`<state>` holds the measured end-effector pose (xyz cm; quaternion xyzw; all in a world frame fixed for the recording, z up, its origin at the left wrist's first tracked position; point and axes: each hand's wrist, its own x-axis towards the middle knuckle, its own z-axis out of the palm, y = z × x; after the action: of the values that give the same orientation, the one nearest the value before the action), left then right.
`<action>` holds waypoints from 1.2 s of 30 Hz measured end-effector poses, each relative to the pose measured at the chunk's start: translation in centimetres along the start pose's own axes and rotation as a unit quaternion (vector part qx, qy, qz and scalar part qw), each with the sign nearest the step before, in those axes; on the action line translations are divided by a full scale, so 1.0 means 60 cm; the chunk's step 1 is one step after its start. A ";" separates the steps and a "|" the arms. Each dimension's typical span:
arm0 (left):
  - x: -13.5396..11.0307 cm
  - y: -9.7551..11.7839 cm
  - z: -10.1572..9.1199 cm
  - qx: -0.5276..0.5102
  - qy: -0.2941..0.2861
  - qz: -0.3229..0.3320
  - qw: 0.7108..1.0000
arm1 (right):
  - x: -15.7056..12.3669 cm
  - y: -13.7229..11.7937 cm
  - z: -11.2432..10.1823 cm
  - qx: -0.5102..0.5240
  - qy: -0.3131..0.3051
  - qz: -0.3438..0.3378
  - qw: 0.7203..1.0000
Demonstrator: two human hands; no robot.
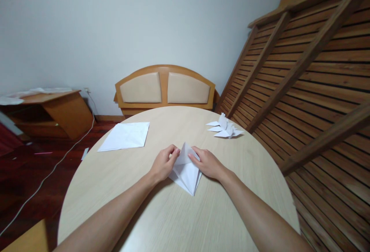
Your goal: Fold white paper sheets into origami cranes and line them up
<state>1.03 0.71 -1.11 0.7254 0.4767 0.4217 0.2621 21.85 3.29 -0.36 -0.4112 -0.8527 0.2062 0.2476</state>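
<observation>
A white folded paper [185,171], kite-shaped with a point toward me, lies on the round pale wooden table [162,213]. My left hand [163,163] pinches its upper left flap with curled fingers. My right hand [206,163] presses and pinches the upper right flap. Both hands meet near the paper's top point.
A stack of flat white paper sheets [125,136] lies at the table's far left. Several finished folded paper figures [225,127] sit at the far right. A wooden chair with padded back [164,88] stands behind the table. Slatted wooden panels [312,90] lean at right; a low cabinet [54,111] and cable at left.
</observation>
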 end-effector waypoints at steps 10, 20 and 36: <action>-0.004 0.004 0.009 -0.048 -0.017 -0.009 0.999 | 0.003 -0.002 -0.003 -0.012 0.020 0.018 1.000; 0.000 -0.006 0.013 -0.030 0.004 -0.024 0.999 | 0.003 -0.011 0.000 0.025 0.015 -0.013 0.999; 0.013 -0.043 0.005 -0.023 0.096 -0.145 0.984 | -0.006 -0.019 0.018 0.011 0.052 0.002 0.999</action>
<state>0.24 2.51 -3.02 0.5984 0.5897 0.4581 0.2903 20.75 2.18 -0.68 -0.4204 -0.8356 0.1944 0.2953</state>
